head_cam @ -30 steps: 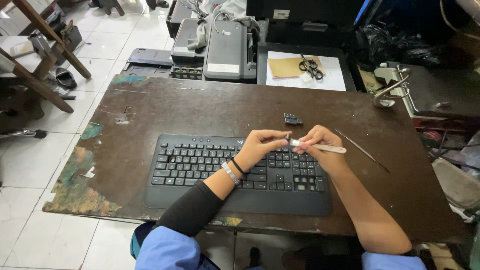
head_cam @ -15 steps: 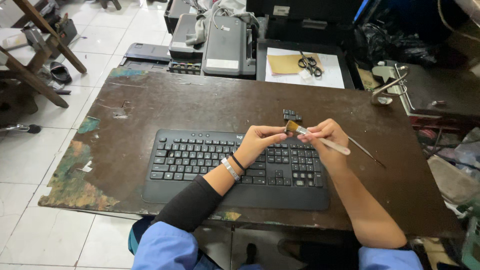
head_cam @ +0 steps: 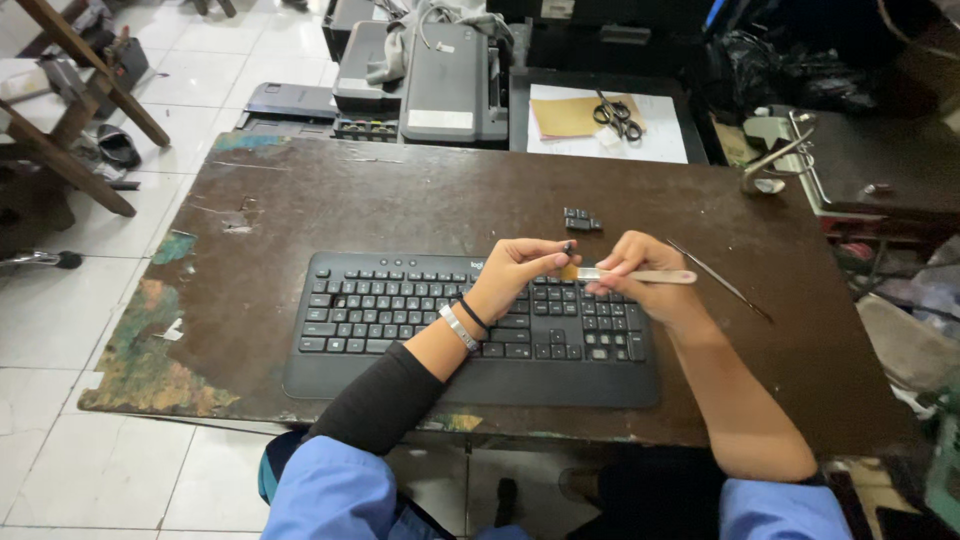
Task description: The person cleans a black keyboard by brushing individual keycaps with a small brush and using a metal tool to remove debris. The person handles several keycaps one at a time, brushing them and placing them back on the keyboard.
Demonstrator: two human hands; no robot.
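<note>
Black and small, a keycap (head_cam: pixel 568 247) sat pinched between the fingertips of the left hand (head_cam: pixel 520 275), the fingers closed on it and holding it up above the keyboard (head_cam: pixel 470 325). Just to the right of it, the right hand (head_cam: pixel 640 275) gripped a pale-handled brush (head_cam: pixel 640 276), fingers wrapped shut around the handle; the brush lay nearly level, its bristle end pointing left and meeting the keycap, while the handle's tail stuck out past the hand on the far side. Both hands hovered close together, almost touching, over the right half of the keyboard, which lay directly beneath them on the worn brown table (head_cam: pixel 400 200). A bracelet and a dark band circled the left wrist, above a black sleeve.

Beyond the hands, a little farther up the table, lay a small cluster of loose black keycaps (head_cam: pixel 582 220). To the right of the right hand, a thin metal rod (head_cam: pixel 718 280) rested slantwise on the tabletop, apart from the hand. Well beyond the table's far edge, scissors (head_cam: pixel 618 115) lay on a brown envelope over white paper.
</note>
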